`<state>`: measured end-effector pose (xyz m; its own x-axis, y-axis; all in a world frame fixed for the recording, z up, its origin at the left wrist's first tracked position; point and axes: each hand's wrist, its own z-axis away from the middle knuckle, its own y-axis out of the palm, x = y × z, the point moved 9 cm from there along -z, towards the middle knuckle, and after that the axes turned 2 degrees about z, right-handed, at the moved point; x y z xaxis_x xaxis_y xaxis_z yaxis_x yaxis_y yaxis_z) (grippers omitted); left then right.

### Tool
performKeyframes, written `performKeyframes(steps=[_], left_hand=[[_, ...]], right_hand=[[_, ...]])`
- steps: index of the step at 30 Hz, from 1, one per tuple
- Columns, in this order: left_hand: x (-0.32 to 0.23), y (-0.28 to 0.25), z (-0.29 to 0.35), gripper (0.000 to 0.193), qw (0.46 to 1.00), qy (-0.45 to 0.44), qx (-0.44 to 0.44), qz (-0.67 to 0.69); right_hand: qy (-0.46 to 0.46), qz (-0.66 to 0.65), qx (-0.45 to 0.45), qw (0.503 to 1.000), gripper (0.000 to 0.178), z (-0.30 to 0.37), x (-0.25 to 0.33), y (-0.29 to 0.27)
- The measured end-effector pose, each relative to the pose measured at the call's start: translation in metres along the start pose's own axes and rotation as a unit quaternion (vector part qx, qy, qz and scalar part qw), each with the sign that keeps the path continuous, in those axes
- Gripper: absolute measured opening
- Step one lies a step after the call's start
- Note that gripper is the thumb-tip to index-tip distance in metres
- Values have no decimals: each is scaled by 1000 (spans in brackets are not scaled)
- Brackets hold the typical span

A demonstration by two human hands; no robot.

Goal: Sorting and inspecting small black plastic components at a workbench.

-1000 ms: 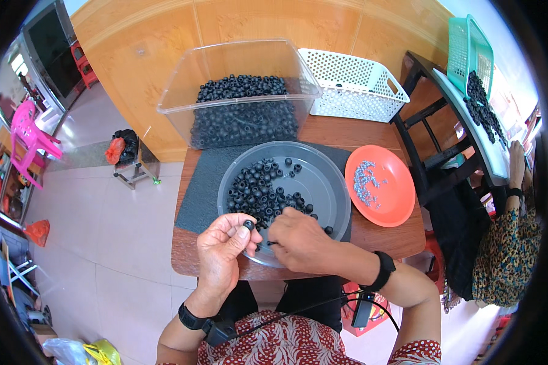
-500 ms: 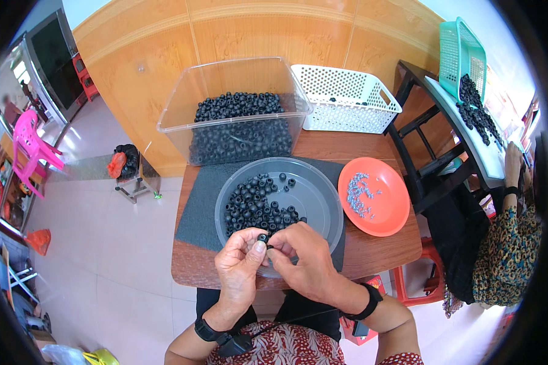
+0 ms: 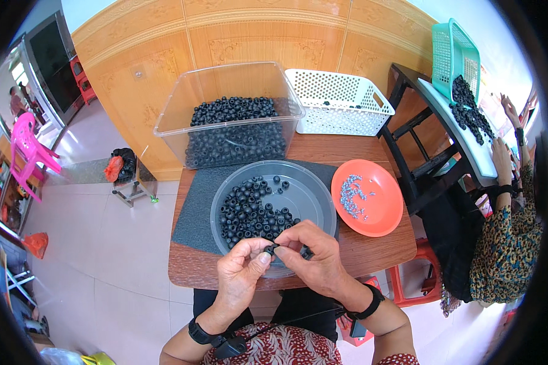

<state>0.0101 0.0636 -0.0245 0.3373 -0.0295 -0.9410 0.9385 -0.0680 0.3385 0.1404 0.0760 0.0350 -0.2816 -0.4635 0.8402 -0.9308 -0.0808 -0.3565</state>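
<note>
Over the near rim of a grey round basin (image 3: 313, 198), my left hand (image 3: 237, 271) pinches a small black bead-like piece (image 3: 270, 249) with a hole in it. My right hand (image 3: 324, 263) has its thumb and forefinger pressed to the same piece; whether they hold a tiny part there is too small to tell. Another black piece (image 3: 306, 251) shows among the curled fingers of that hand. Many black hollow beads (image 3: 246, 210) lie in the basin, heaped mostly on its left side. To the right, an orange plate (image 3: 380, 210) holds small silvery metal bits (image 3: 351, 196).
Behind the basin stand a clear plastic bin (image 3: 164, 131) of black beads and a white perforated basket (image 3: 341, 121). A dark mat (image 3: 192, 213) lies under the basin. At right, a person (image 3: 508, 255) works at another table beside a green basket (image 3: 447, 58) and spilled black pieces.
My hands have shifted slightly right and down, and the black piece between my fingers has turned. The person at right now has one hand raised and the other on the tabletop.
</note>
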Motion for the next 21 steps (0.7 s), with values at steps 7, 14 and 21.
performKeyframes(steps=[7,14,21], left_hand=[[0,2,2,16,998,28,24,-57],[-1,1,3,19,986,70,32,-145],[7,1,-1,19,999,-12,35,-17]], right_hand=[[16,1,9,1000,16,3,-5,2],[-28,57,9,998,15,3,5,3],[-166,145,-31,975,20,10,29,5]])
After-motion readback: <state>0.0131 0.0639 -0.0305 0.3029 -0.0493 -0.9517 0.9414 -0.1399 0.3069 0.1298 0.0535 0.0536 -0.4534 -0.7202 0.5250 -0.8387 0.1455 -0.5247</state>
